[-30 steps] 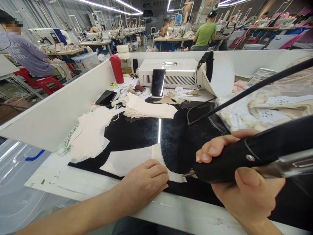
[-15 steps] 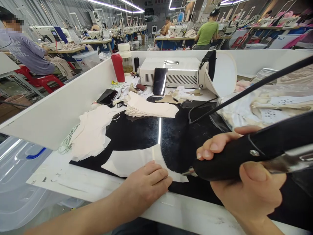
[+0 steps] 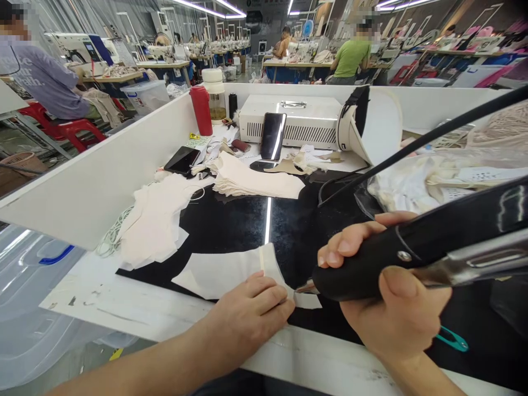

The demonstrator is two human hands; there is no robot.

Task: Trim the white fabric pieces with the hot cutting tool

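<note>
My left hand [image 3: 252, 313] lies on a white fabric piece [image 3: 225, 269] at the front edge of the black work surface [image 3: 239, 225], with its fingers pressed together on the cloth. My right hand [image 3: 391, 300] is wrapped round a black hand-held tool [image 3: 416, 247] with a metal lever and a black cable [image 3: 433, 135]. The tool's tip [image 3: 304, 287] touches the fabric's right edge, just beside my left fingertips.
Stacks of white fabric pieces [image 3: 154, 220] [image 3: 256, 181] lie on the left and in the middle. Behind stand a white machine box [image 3: 305, 118], a phone [image 3: 273, 136], another phone [image 3: 181, 159], a red bottle [image 3: 201, 110] and a bag of fabric [image 3: 445, 176]. Teal snips [image 3: 451, 338] lie right. People sit at sewing tables behind.
The tool has slid slightly left, bringing its tip closer to my left fingertips. The teal snips have come into view under my right hand. My left hand stays on the fabric.
</note>
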